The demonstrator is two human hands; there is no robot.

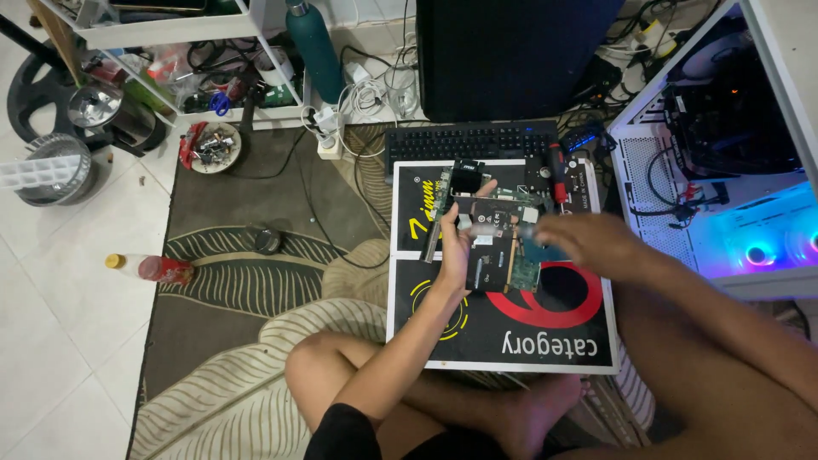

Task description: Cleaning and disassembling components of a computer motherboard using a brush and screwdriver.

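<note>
I see my left hand (456,249) wrapped around the near-left edge of a green circuit board (498,243), thumb on top and fingers under, holding it tilted up just above the black printed mat (511,336) that lies across the rug (247,281). My right hand (588,243) is blurred and hangs over the board's right side; I cannot tell whether its fingers are pinched on anything or simply spread, though a small pale blur shows near its fingertips. A black square part (467,179) sits at the far end of the board, and a long connector strip runs down its left edge. The board is bare, out of any housing, so I judge the stripping-down is already well along: it lies free in my grip with nothing visibly tying it to a case. What remains seems to be work on the board itself, since parts are still mounted on its surface, but the frame is too soft to say which fastenings are loose. A red-handled screwdriver (558,170) lies on the far right of the mat, untouched, just before the black keyboard (473,140). To the right, an open white computer case (716,153) glows blue and pink, well apart from both hands. A small bowl of loose bits (213,146) rests on the far left corner of the rug, and a bottle (153,267) lies on the tiles.
</note>
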